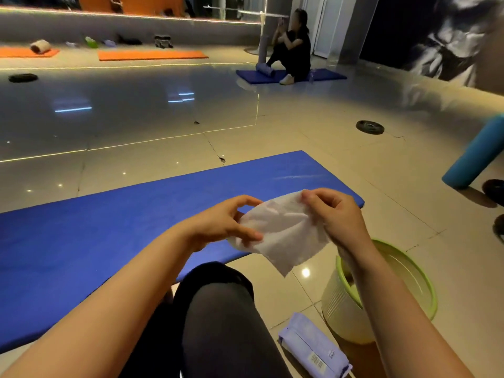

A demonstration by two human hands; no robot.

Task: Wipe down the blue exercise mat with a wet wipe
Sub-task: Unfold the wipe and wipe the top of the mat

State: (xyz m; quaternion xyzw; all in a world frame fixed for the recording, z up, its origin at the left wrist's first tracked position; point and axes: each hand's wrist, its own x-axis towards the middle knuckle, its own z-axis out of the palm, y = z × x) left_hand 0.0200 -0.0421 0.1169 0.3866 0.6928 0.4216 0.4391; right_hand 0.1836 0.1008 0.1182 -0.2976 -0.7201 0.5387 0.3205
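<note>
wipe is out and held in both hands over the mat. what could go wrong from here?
1. The wet wipe is only partly spread, pinched between the left hand and right hand; it may bunch up and clean a narrow strip.
2. The blue exercise mat is long next to one wipe, so the far end may get missed or the wipe may dry out.
3. The wipe pack and green-rimmed bin sit by the knee and could be knocked.

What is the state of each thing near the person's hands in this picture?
wet wipe: spread out, held in the air
left hand: pinches the wipe
right hand: pinches the wipe
blue mat: flat on the floor, unrolled
wipes pack: lying on the floor
bin: open, no lid
</note>
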